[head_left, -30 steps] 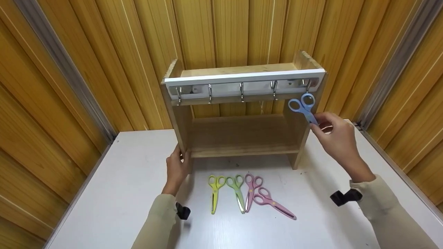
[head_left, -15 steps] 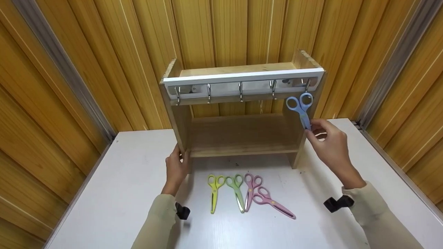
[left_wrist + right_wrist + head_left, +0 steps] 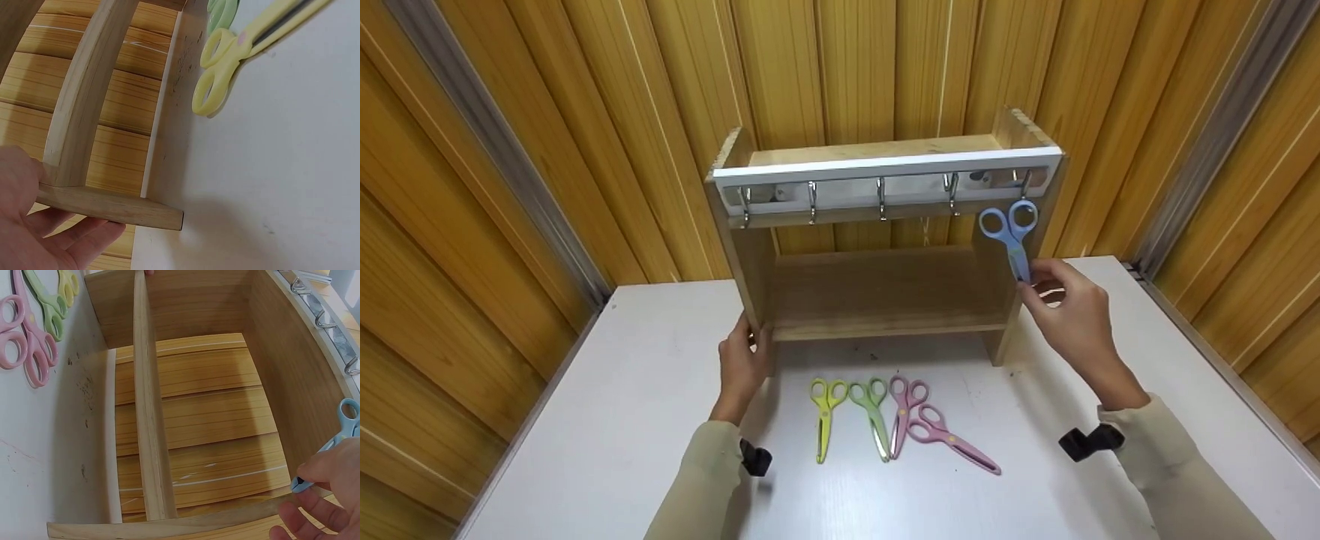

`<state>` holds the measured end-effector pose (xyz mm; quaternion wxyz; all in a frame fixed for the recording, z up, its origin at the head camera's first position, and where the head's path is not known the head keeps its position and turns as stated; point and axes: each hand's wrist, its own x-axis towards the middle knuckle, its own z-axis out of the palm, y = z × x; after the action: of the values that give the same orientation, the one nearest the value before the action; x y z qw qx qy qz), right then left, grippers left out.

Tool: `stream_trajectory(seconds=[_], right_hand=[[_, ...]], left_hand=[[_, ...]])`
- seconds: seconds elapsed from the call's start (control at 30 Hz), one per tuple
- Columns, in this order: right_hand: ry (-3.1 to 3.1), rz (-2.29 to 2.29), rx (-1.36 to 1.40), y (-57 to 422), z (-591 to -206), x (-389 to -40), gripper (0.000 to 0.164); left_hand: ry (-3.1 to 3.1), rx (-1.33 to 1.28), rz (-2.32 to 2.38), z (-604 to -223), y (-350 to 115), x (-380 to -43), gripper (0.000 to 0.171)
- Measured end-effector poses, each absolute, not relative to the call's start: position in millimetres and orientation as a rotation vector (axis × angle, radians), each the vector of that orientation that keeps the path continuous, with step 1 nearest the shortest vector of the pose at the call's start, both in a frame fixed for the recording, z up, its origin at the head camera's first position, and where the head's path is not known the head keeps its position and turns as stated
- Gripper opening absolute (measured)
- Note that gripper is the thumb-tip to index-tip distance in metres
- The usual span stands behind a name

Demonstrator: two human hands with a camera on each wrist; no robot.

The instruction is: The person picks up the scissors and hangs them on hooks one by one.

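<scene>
My right hand (image 3: 1072,311) pinches blue scissors (image 3: 1018,255) by the tip of the blades, with the handles up. One handle loop meets the lower end of the rightmost metal hook (image 3: 1025,184); whether the hook passes through it I cannot tell. At the left side panel of a wooden shelf (image 3: 885,330), low down, my left hand (image 3: 742,367) grips the board's edge. In the left wrist view its thumb and fingers lie on either side of that panel. On the table lie yellow scissors (image 3: 825,420), green scissors (image 3: 874,416), and two pink scissors (image 3: 956,442).
A white rail (image 3: 847,169) with several metal hooks runs along the shelf's upper front. The shelf stands on a white table (image 3: 660,390), before a wood-patterned wall (image 3: 855,75). Both sleeves carry a black wrist camera mount (image 3: 1084,444).
My right hand has moved slightly left and down with the blade tip, so the blue scissors hang more upright. My left hand stays on the side panel.
</scene>
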<state>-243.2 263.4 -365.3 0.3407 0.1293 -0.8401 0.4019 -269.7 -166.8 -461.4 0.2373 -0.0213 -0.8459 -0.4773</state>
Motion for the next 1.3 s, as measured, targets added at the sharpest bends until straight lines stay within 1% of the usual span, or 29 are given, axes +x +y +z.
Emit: stream_trajectory(seconds=[0.3,0.57,0.7,0.87,0.97,1.07,1.3], right_hand=[[-2.193,1.035,0.328,261.3,-363.5,-241.4,0.021],[-2.227,1.034,0.349,264.2,-365.8,-242.1,0.023],[-2.259,1.014,0.362,267.8,-368.5,-239.8,0.032],[-2.306,0.967,0.383,271.9,-376.3,-231.8,0.05],[-2.358,0.917,0.401,274.3,-385.5,-225.3,0.058],[-2.413,0.875,0.412,275.4,-397.4,-219.3,0.062],[-2.531,0.841,0.442,268.7,-424.0,-205.8,0.065]], left_hand=[[-2.359,-0.017,-1.322,-461.1,-166.6,-269.2,0.048],[-2.361,-0.013,-1.327,-460.7,-167.9,-269.9,0.048],[-2.36,-0.022,-1.322,-461.7,-168.8,-270.4,0.047],[-2.351,-0.034,-1.314,-462.5,-169.3,-270.1,0.047],[-2.344,-0.043,-1.314,-463.2,-169.1,-270.6,0.047],[-2.344,-0.048,-1.313,-463.6,-168.9,-271.2,0.048],[-2.36,-0.024,-1.335,-464.2,-167.4,-271.0,0.05]])
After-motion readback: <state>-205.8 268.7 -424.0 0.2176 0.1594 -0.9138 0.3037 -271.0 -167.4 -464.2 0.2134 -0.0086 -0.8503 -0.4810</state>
